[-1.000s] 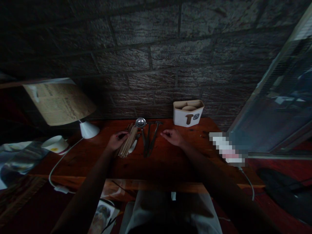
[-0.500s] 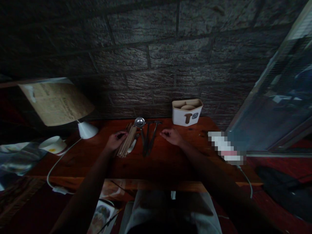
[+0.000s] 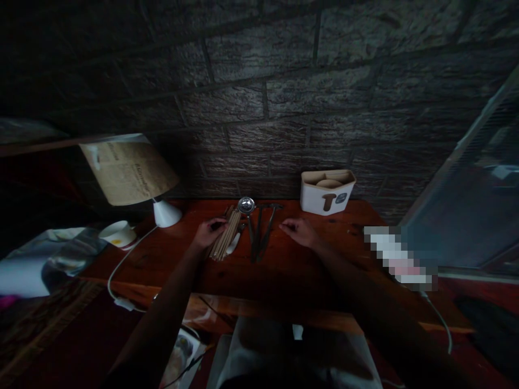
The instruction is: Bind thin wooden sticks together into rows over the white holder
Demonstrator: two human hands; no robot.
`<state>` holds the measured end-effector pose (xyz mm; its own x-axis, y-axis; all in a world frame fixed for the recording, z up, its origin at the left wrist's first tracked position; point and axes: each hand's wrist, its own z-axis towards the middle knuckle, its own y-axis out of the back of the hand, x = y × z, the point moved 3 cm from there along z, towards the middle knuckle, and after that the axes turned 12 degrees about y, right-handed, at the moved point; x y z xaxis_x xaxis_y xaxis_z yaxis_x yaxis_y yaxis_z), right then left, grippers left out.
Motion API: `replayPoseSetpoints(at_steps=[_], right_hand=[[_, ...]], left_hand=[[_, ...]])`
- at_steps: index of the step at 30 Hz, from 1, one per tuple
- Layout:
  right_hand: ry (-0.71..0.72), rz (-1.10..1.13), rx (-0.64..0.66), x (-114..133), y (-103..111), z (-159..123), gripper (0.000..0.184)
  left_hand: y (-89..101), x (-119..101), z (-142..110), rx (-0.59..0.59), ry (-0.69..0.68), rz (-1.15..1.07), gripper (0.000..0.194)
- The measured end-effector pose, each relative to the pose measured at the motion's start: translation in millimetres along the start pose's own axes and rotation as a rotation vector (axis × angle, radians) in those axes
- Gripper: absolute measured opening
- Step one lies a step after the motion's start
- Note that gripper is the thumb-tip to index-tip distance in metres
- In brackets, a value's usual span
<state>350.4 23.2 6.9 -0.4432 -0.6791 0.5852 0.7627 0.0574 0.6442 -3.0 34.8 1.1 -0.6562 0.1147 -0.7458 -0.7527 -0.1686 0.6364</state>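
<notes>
In the head view, the left hand (image 3: pixel 208 234), loosely curled and empty, is beside the chopsticks (image 3: pixel 227 236), contact unclear; these lie between the back and front edges of the wooden surface (image 3: pixel 292 275). The right hand (image 3: pixel 302 232), likewise slack and empty, is right of the dark utensils (image 3: pixel 265 235); a white holder (image 3: pixel 313 201) stands by the back edge, toward the right corner

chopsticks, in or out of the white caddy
Out: the chopsticks lie bunched on the wooden table, with the white caddy standing apart near the wall.
</notes>
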Motion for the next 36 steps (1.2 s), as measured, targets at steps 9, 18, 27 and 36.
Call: replayPoseSetpoints(at_steps=[9, 18, 27, 36], right_hand=[[0.092, -0.190, -0.031, 19.7, 0.8, 2.0, 0.025], [0.535, -0.323, 0.237, 79.7, -52.3, -4.1, 0.041], [0.478, -0.287, 0.199, 63.4, -38.0, -3.0, 0.039], [0.471, -0.242, 0.161, 63.1, -34.1, 1.2, 0.027]], left_hand=[[1.0, -1.6, 1.0, -0.071, -0.021, 0.032, 0.043], [2.7, 3.0, 1.1, -0.104, 0.028, 0.121, 0.040], [4.5, 2.7, 0.0, -0.130, 0.042, 0.196, 0.039], [16.0, 0.4, -7.6, -0.296, 0.224, 0.373, 0.033]])
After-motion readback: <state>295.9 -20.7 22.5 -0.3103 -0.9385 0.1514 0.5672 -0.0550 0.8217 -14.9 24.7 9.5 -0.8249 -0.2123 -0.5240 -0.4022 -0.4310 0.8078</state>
